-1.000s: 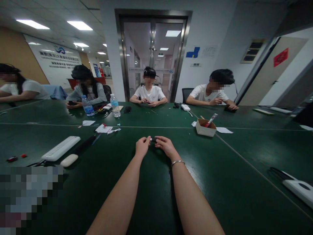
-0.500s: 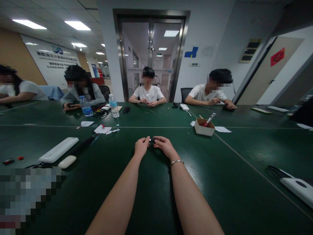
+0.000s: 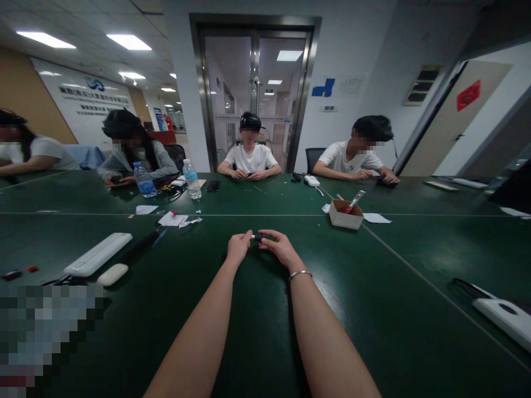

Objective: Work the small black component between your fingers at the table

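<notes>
The left hand [image 3: 238, 247] had its thumb and forefinger pinched on the silvery end of a small dark object [image 3: 258, 237], which lay between both hands above the green table [image 3: 261, 320]. The right hand [image 3: 279, 245] curved around its black end, fingers bent; whether they were clamped on it could not be told. The step in hand seemed to be close two-handed handling, and any next move called for a steady left pinch and fine right fingertip control, well short of the cardboard box [image 3: 346, 220].
</notes>
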Demonstrator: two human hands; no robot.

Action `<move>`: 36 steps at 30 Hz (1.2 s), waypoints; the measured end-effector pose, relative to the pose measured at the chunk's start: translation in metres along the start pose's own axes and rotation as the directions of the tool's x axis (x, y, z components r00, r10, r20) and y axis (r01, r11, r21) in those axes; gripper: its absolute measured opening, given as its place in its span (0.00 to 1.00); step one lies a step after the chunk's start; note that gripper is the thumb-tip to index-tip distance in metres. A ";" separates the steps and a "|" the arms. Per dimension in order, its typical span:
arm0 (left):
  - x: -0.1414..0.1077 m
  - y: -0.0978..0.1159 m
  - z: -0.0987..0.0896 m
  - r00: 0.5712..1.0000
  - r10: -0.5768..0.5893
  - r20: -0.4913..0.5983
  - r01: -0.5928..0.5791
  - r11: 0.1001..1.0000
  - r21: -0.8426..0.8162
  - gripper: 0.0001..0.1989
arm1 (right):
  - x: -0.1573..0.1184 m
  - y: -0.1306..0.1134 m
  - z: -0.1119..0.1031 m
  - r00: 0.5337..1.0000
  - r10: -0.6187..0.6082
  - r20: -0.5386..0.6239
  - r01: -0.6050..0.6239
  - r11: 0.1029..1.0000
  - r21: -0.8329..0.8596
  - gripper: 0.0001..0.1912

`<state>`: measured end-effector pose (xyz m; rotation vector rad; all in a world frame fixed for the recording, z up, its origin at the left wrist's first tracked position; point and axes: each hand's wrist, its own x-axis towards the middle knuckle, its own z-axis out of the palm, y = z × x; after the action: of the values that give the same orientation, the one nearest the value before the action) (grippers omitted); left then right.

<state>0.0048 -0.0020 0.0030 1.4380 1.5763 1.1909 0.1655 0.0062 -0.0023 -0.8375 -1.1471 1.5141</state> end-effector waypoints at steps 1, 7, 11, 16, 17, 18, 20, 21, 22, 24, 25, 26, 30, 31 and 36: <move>0.001 -0.001 0.001 1.000 -0.003 -0.004 0.003 1.000 -0.003 0.23 | 0.000 0.000 0.000 1.000 -0.004 0.003 0.004 1.000 -0.007 0.21; 0.003 -0.003 0.002 0.999 -0.047 0.023 0.050 0.991 -0.128 0.22 | -0.001 -0.002 0.000 0.999 -0.036 0.024 0.037 0.998 -0.051 0.22; 0.005 -0.003 0.002 0.995 -0.092 0.026 0.095 0.975 -0.199 0.20 | 0.000 -0.002 0.001 0.996 -0.089 0.025 0.091 0.990 -0.106 0.22; 0.007 -0.003 0.003 0.992 -0.125 -0.008 0.121 0.972 -0.202 0.19 | 0.000 -0.003 0.004 0.993 -0.116 0.010 0.116 0.982 -0.147 0.22; 0.007 -0.003 0.003 0.993 -0.112 -0.019 0.107 0.975 -0.194 0.20 | 0.000 -0.003 0.004 0.994 -0.107 0.004 0.107 0.984 -0.142 0.22; 0.006 -0.003 0.003 0.995 -0.092 -0.030 0.085 0.980 -0.180 0.21 | 0.000 -0.003 0.005 0.995 -0.095 -0.004 0.094 0.987 -0.132 0.22; 0.005 -0.003 0.003 0.999 -0.043 -0.034 0.037 0.987 -0.156 0.22 | 0.001 -0.003 0.006 0.997 -0.073 -0.021 0.071 0.993 -0.093 0.22; 0.004 -0.003 0.003 0.999 -0.026 -0.025 0.022 0.988 -0.154 0.23 | 0.001 -0.002 0.006 0.998 -0.064 -0.029 0.062 0.996 -0.070 0.21; 0.003 -0.003 0.003 1.000 -0.015 -0.010 0.014 0.987 -0.163 0.23 | 0.002 -0.002 0.006 0.998 -0.056 -0.037 0.055 0.997 -0.048 0.21; 0.001 -0.003 0.003 1.000 0.000 0.031 0.006 0.981 -0.195 0.21 | 0.002 -0.001 0.005 0.998 -0.041 -0.055 0.040 0.999 -0.017 0.19; 0.001 -0.003 0.003 0.999 0.016 0.047 -0.006 0.978 -0.206 0.20 | 0.003 0.000 0.005 0.997 -0.035 -0.063 0.034 0.999 -0.008 0.18; 0.000 -0.004 0.004 0.998 0.038 0.055 -0.026 0.977 -0.211 0.19 | 0.003 0.000 0.005 0.997 -0.030 -0.073 0.030 1.000 -0.002 0.17; -0.001 -0.004 0.004 0.988 0.130 0.083 -0.106 0.964 -0.244 0.14 | 0.004 0.001 0.003 0.993 -0.025 -0.113 0.027 0.999 0.019 0.16; -0.001 -0.003 0.004 0.986 0.140 0.091 -0.112 0.958 -0.265 0.13 | 0.004 0.002 0.002 0.992 -0.024 -0.127 0.027 0.999 0.025 0.15; -0.003 -0.001 0.002 0.983 0.131 0.130 -0.088 0.952 -0.293 0.14 | 0.004 0.002 0.003 0.985 -0.027 -0.169 0.035 0.998 0.044 0.16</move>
<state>0.0071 -0.0049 0.0012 1.4004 1.1812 1.2854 0.1615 0.0093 -0.0033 -0.8939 -0.9929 1.4115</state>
